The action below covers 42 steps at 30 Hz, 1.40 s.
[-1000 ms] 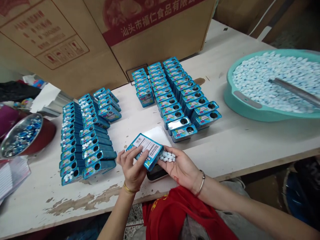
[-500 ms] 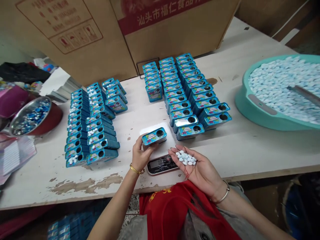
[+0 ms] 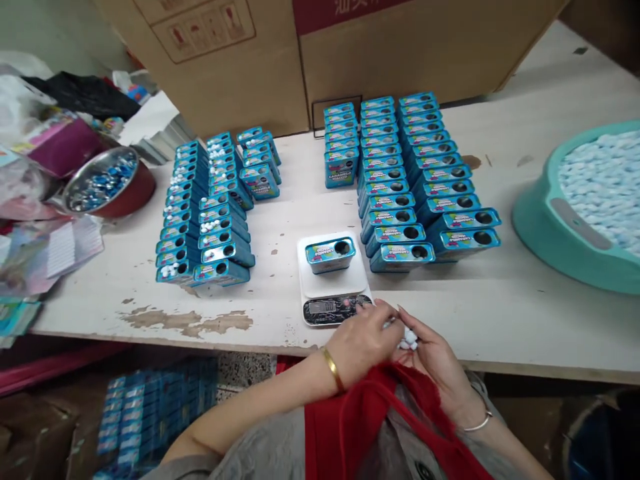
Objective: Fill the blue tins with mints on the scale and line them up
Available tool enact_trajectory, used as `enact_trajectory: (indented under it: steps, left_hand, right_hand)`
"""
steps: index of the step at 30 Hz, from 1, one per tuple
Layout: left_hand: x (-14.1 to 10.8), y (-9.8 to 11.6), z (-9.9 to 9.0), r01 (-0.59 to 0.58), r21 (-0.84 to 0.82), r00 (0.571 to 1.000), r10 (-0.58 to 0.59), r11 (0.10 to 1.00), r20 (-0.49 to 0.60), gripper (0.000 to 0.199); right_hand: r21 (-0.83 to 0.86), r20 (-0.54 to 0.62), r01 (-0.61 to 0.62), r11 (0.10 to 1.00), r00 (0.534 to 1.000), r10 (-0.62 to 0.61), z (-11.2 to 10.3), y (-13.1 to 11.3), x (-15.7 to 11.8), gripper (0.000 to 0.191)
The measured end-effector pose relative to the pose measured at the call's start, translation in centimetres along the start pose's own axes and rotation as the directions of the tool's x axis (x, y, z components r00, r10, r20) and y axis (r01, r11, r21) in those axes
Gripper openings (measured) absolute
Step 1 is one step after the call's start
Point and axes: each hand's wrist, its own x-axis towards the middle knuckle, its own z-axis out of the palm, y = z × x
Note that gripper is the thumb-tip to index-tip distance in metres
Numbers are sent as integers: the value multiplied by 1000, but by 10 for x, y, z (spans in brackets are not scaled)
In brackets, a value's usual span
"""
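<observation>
My right hand [image 3: 440,370] is cupped palm up, cradling a small pile of white and pale blue candies [image 3: 409,340]. Over that palm, my left hand [image 3: 367,337] has its fingers curled down and pinched among the candies; its fingertips are partly hidden. A blue tin [image 3: 331,257] with a round dark hole in its top stands upright on the white kitchen scale [image 3: 313,287], apart from both hands. The scale's display appears to read 0.0.
Rows of blue tins [image 3: 400,200] stand right of the scale. More tins [image 3: 220,240], several with candies on top, stand left. A teal basin [image 3: 545,220] of candies is at the right, a metal bowl [image 3: 145,190] of wrapped sweets at the left. A large carton [image 3: 400,60] stands behind.
My left hand has let go of the tin, which now stands on the scale, and has moved right and down to the candies in my right palm. The view has shifted too.
</observation>
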Motion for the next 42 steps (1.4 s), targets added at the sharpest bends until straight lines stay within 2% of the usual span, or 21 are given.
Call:
enact_trajectory:
  steps: [2,5,7,11,16,20,24,27,30,34,37,40,42]
  left_hand:
    - [4,4,6,14,25,1000,-15,1000,23,15]
    - [5,8,5,83,37,995,-84,996,49,15]
    - [4,10,2,118,17,992,-118,993,53,17]
    - [4,9,-1,116,5,990,-116,993,74,22]
    - [6,2,-7,83,6,995,-83,997,57,20]
    - [8,-10,-23,67,-139,996,-74,988,-47,19]
    - [17,-26,-54,-8,-285,984,-44,958,-175,16]
    - [28,-38,-81,5,-292,960,-86,957,-267,14]
    - [39,-52,-101,90,-188,950,-141,978,-280,11]
    - [47,-66,-109,150,-37,968,-155,988,-198,10]
    - [48,-69,-108,156,-3,975,-155,988,-163,12]
    - [46,-69,-112,161,-40,967,-166,986,-195,8]
    - [43,-69,-118,168,-76,950,-182,983,-255,7]
  right_hand:
    - [-43,6,-55,998,998,56,-7,-3,-5,21]
    - [-62,2,-141,988,990,142,-12,-4,-9,24]
    - [-12,-21,-107,994,994,107,-10,-3,-10,24]
    - [36,-71,29,999,997,-27,-4,0,-8,26]
    - [43,-54,56,997,997,-54,5,-1,-6,28]
    - [103,-29,113,988,993,-111,22,-3,1,29]
    - [148,28,146,978,988,-152,43,-7,11,31]
    - [123,79,152,981,984,-162,55,-11,15,31]
    - [80,68,155,985,985,-161,59,-14,14,27]
    - [66,50,159,985,986,-162,53,-15,13,26]
    - [77,32,161,984,986,-164,49,-16,13,26]
    - [75,15,163,984,986,-165,46,-17,14,25]
    - [68,2,163,984,986,-164,42,-19,13,26]
